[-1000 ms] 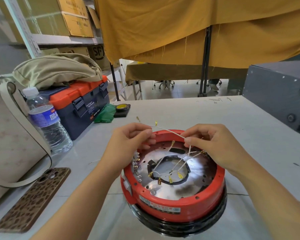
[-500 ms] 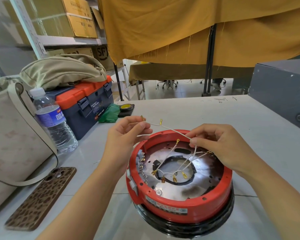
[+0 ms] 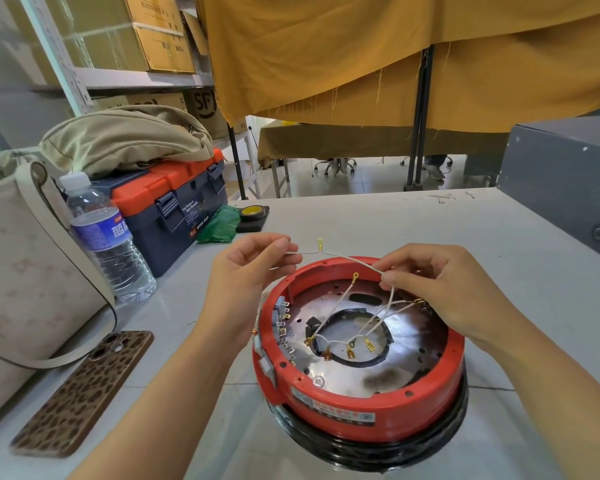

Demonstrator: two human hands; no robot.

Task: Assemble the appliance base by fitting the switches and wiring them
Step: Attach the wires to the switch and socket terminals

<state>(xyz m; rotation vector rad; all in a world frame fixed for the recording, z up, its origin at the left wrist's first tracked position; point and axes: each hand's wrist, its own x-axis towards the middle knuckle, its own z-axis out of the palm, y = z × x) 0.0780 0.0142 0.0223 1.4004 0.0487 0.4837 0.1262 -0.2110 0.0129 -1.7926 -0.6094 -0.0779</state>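
A round red appliance base [image 3: 378, 407] lies upside down on the table, its metal plate facing up. Thin white wires [image 3: 347, 259] with brass terminals rise out of its centre hole. My left hand [image 3: 246, 271] pinches one wire end above the base's far left rim. My right hand [image 3: 440, 285] pinches the same wire over the far right rim, with other wires running under its fingers. The wire is stretched between both hands, and a yellow terminal [image 3: 320, 243] stands up from it. A row of switch terminals [image 3: 284, 327] lines the inner left wall.
A leopard-print phone [image 3: 84, 389] lies at the left front. Behind it are a beige bag [image 3: 18, 271], a water bottle [image 3: 108, 237] and a blue and orange toolbox [image 3: 174, 199]. A tape roll [image 3: 252, 213] sits further back. A grey box [image 3: 565, 181] stands at the right.
My left hand has drawn the wire end up and to the left, so the wire is stretched longer between the hands. My right hand keeps its pinch over the rim.
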